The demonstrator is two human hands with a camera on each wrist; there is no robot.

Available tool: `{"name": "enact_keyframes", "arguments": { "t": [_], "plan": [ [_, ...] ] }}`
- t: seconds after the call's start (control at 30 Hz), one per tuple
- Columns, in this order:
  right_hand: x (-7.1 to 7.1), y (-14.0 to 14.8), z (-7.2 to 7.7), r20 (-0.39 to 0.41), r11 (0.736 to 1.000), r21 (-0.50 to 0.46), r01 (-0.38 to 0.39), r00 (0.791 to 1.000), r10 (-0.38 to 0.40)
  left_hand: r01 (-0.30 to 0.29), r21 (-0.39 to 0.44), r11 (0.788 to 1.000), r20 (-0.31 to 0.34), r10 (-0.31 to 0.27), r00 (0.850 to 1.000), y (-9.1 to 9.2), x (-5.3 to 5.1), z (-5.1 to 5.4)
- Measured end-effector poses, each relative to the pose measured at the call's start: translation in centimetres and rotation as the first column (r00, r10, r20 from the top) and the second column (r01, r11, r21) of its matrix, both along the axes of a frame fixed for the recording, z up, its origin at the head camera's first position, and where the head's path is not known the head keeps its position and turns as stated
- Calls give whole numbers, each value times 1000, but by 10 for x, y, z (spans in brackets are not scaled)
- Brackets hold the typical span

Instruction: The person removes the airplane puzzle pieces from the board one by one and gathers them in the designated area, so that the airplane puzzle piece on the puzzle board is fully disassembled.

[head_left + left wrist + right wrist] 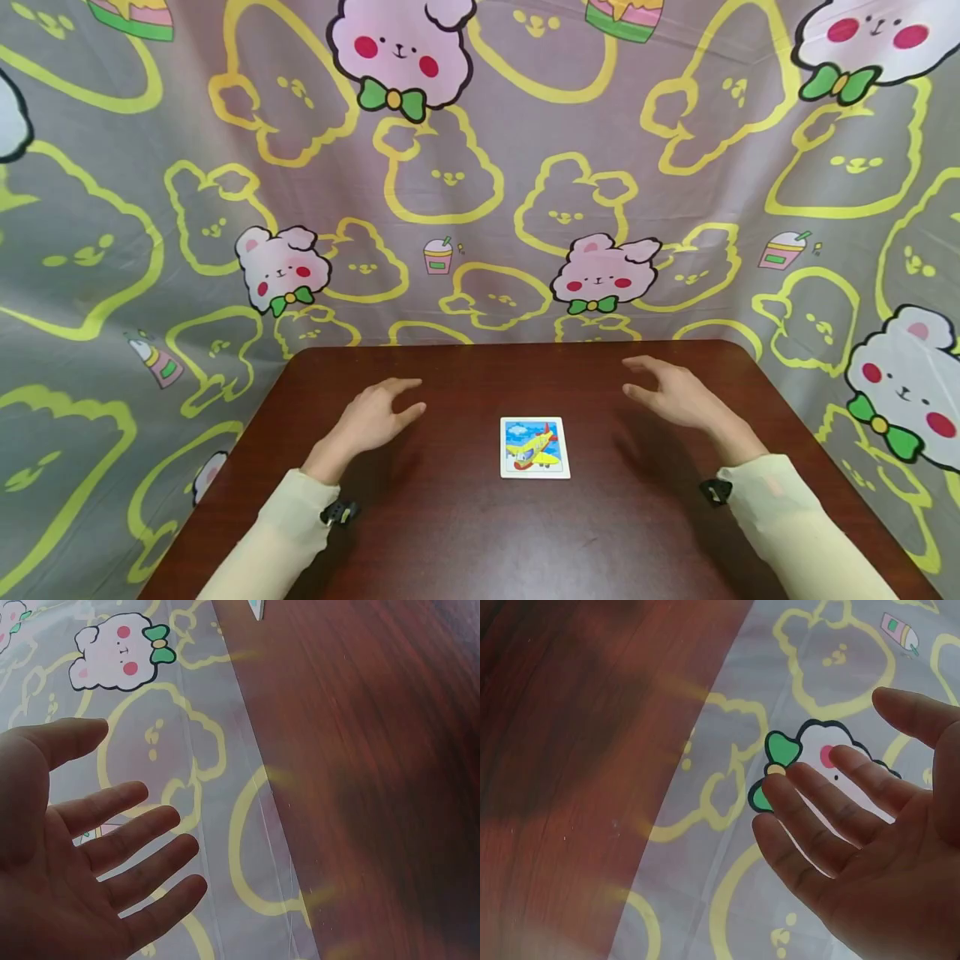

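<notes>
A small square picture puzzle [535, 448] with a white border lies flat on the dark table, showing a yellow and red airplane against blue sky. To its left, my left hand [375, 414] hovers above the tabletop, holding nothing. On the other side my right hand [678, 400] is likewise raised and apart from the puzzle. In the left wrist view the fingers [142, 840] are spread and relaxed over a bare palm. The right wrist view shows the fingers [817, 817] extended, with nothing in them. Only a white corner of something shows at the top of the left wrist view.
The reddish-brown wooden table [450, 533] has rounded far corners. A grey curtain [480, 242] printed with yellow outlines and white cartoon animals hangs behind it and along both sides. Dark straps sit on both wrists, over pale sleeves [787, 508].
</notes>
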State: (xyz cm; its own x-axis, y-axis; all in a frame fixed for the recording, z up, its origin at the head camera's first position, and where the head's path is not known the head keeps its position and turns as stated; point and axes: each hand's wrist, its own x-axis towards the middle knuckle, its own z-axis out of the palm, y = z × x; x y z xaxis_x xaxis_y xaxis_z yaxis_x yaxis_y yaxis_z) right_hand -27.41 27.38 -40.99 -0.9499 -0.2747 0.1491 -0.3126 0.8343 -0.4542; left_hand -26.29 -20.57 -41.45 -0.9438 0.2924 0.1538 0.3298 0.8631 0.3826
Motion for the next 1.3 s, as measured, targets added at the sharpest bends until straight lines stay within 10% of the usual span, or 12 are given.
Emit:
{"name": "enact_keyframes", "arguments": {
  "t": [1.3],
  "plan": [
    [-7,-24,-19,35,987,-158,-19,999,25,116,117,986,-98,-105,990,39,21,-15]
  ]
}}
